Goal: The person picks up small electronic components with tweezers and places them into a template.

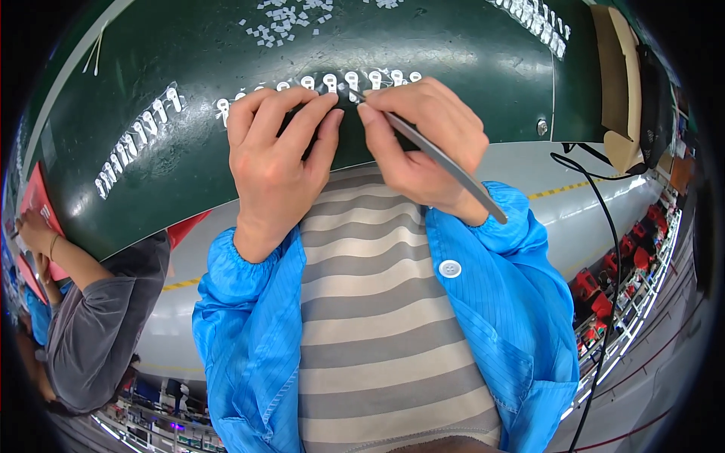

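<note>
Small white parts [308, 82], each with a rounded head and a narrow stem, lie in a curved row on the dark green table. My right hand [434, 136] grips grey metal tweezers [445, 162] like a pen. Their tip points down and left at the row, between two of the parts. My left hand [278, 155] rests at the same row with fingers bent and fingertips bunched together. Its index fingertip meets the lower end of one white part [330, 81]. Whatever sits between that finger and the thumb is hidden.
More white parts [140, 134] form a slanting row at left, and others [532, 26] lie far right. Small pale squares [279, 23] are scattered at the back. A cardboard box [623, 87] stands on the right; a black cable [604, 204] hangs there. Another person's arm [75, 260] is at left.
</note>
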`<state>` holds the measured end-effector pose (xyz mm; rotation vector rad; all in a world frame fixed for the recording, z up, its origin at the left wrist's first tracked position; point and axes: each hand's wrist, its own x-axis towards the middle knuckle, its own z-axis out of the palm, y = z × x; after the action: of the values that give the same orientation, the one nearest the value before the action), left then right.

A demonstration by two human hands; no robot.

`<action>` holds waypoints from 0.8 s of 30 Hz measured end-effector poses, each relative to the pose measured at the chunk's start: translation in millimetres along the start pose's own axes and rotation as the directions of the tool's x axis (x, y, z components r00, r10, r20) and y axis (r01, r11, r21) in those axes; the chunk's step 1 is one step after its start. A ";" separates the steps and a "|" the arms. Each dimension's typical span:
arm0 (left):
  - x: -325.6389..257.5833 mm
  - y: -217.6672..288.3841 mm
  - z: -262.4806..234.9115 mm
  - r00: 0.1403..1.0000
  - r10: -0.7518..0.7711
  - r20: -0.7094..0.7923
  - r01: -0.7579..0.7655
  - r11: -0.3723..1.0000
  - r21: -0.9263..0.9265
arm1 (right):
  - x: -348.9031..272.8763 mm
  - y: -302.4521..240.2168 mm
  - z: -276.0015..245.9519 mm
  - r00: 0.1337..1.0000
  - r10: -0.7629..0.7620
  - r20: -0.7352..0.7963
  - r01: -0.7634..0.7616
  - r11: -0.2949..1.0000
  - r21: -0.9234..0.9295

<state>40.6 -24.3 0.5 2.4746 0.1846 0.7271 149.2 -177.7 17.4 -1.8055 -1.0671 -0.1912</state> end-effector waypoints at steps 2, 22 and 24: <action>-0.6 0.2 0.5 1.000 -0.002 -0.004 0.002 1.000 -0.001 | -1.5 1.1 5.4 0.999 -0.042 -0.016 0.042 0.999 -0.009; -3.0 1.4 2.1 0.999 0.027 0.037 -0.030 0.997 0.072 | -4.1 4.2 17.3 0.993 -0.117 -0.029 0.115 0.992 -0.061; -1.6 3.2 3.2 0.999 0.013 0.049 -0.018 0.996 0.092 | -2.2 4.1 15.8 0.993 -0.115 -0.026 0.114 0.992 -0.053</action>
<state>40.9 -28.8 -0.8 2.5814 0.1853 0.6784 145.9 -166.8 5.6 -1.7831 -1.1554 -0.3159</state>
